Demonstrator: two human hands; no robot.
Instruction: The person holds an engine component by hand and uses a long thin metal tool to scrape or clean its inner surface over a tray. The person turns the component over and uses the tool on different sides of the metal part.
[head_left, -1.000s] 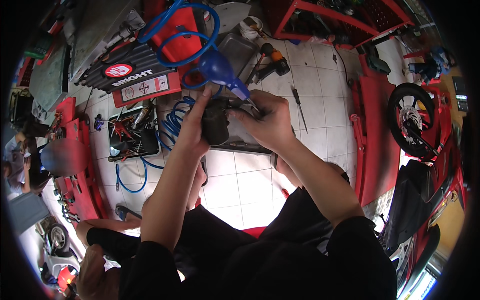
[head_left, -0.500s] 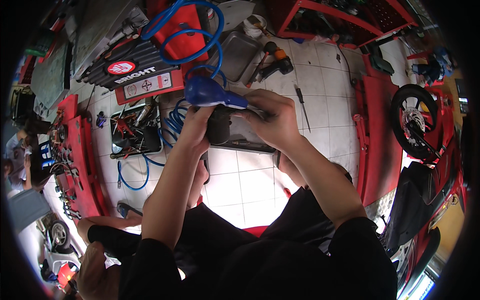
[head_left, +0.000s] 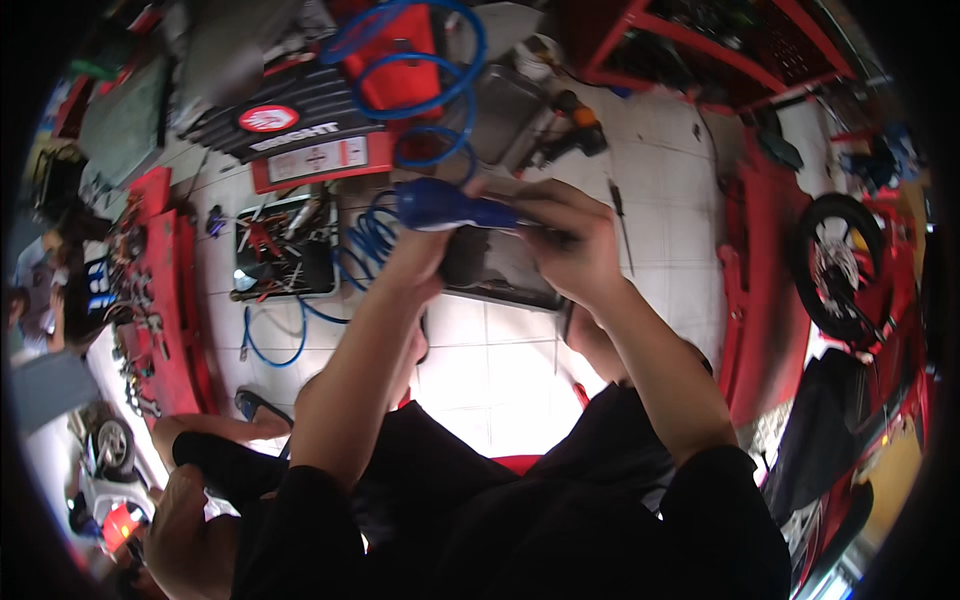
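Observation:
My right hand [head_left: 578,245] is closed round the narrow end of a blue bulb-shaped tool [head_left: 435,206] with a tapering neck. The bulb points left and lies across, above my left hand [head_left: 418,252]. My left fingers are wrapped round a dark cylindrical part [head_left: 464,258], just below the blue bulb. Both hands are close together in front of me, over a dark shallow tray [head_left: 515,297]. The fingertips of my left hand are partly hidden behind the tool, and motion smears the picture.
A coiled blue air hose [head_left: 470,70] loops beyond my hands. A toolbox [head_left: 288,245] full of tools lies to the left. An orange-and-black power tool [head_left: 580,125] and a screwdriver [head_left: 620,215] lie on the tiles. Red motorcycle lifts flank both sides; a wheel [head_left: 838,265] stands right.
The whole view has shifted, so the surroundings sit slightly to the right. Both hands keep hold of the same things, and the blue tool appears a little lower.

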